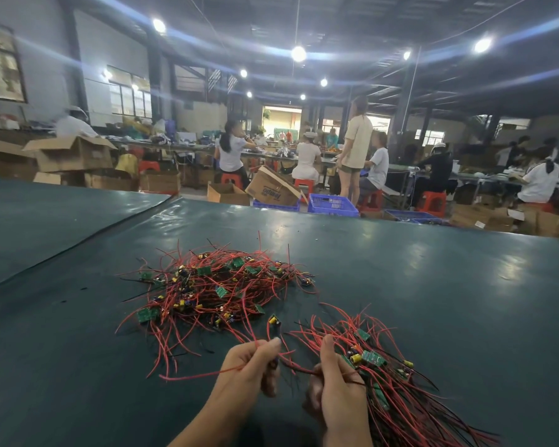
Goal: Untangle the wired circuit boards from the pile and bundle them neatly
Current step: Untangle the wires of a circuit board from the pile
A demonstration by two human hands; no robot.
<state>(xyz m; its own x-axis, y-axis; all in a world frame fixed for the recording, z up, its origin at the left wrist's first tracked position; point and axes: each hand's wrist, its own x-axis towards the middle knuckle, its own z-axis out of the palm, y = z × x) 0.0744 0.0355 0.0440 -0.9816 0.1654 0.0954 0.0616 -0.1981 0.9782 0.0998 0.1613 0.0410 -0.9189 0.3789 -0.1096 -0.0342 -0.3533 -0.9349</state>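
Observation:
A tangled pile of small green circuit boards with red and black wires [213, 291] lies on the dark green table [433, 285]. My left hand [250, 366] pinches the red and black wires of one board [274, 321], which stands just above my fingers. My right hand [338, 385] grips a gathered bundle of wired boards [381, 375] whose wires fan out to the lower right. The two hands are close together near the table's front edge.
A seam in the table cover [110, 227] runs diagonally at the left. Beyond the far edge stand cardboard boxes [275, 188], blue crates [333, 204], red stools and several people at other benches.

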